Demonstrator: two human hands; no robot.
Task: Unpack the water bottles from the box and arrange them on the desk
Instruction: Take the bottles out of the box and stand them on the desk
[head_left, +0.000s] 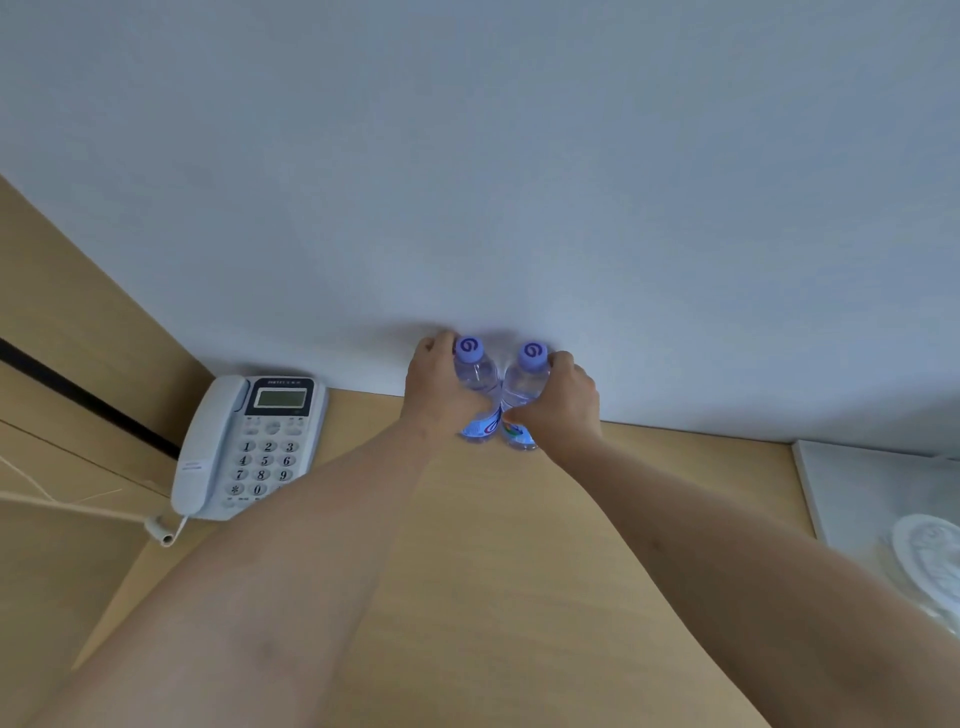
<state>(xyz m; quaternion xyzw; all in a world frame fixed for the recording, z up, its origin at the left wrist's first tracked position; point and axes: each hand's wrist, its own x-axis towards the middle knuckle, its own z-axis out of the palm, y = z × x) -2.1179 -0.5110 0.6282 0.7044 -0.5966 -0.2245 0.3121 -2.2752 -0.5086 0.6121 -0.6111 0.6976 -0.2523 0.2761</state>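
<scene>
Two bare arms reach forward across a light wooden desk (519, 545) toward a pale wall (467, 182) at its far edge. Each hand holds a small clear water bottle with a lilac cap, and both bottles stand upright on the desk close to the wall.

The left hand (436, 387) is curled round the left bottle (475, 382) from its left side, fingers wrapped over the upper body just below the cap. The right hand (563, 400) grips the right bottle (524, 387) from its right side in the same way, with the thumb crossing the front near the label. The two bottles stand side by side; they lean slightly apart at the caps in this wide-angle view, and their lower labelled parts meet or nearly meet. Each cap shows a dark swirl mark on top, and each label is blue and white with some colour.

To the left of the hands, a white desk phone (249, 447) with a small screen, a number pad and a handset sits against the corner where the wall meets a wooden side panel. Its coiled cord hangs off the near left end. At the right edge of the view lies a white tray (852, 493) with a pale round object on it, too blurred to make out.
</scene>
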